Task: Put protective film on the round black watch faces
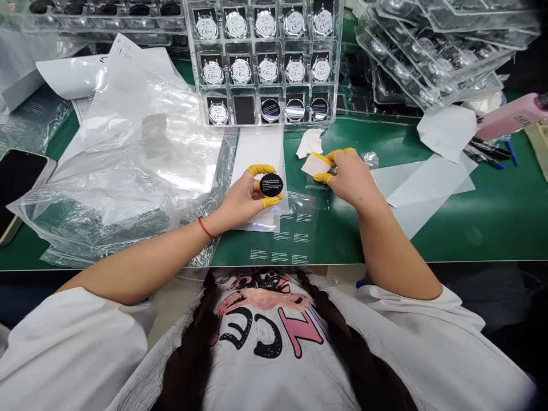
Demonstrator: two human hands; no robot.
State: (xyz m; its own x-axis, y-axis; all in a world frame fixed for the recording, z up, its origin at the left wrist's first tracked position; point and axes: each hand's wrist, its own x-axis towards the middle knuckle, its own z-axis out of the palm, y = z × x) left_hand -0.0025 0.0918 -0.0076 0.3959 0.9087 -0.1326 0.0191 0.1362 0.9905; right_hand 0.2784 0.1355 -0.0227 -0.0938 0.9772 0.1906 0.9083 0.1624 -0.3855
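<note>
In my left hand [246, 197], which wears yellow finger cots, a round black watch face [272, 185] with small white print is held by its edge. My right hand [349, 174], with yellow finger cots too, pinches a white cloth [315, 165]. A crumpled white piece [310, 142] lies just beyond it. Below the hands is a clear sheet of printed film labels [295, 231], partly over a white paper strip [259, 151]. Ahead stands a clear plastic tray [199, 85] with rows of round watch pieces on black squares; one bottom-row pocket shows only its black square [244, 109].
Clear plastic bags [128, 171] and papers cover the left side, with a phone [25, 182] at the edge. Stacked clear trays [428, 63] stand back right. A pink bottle [511, 118], pens [486, 155] and paper sheets [428, 182] lie on the right of the green table.
</note>
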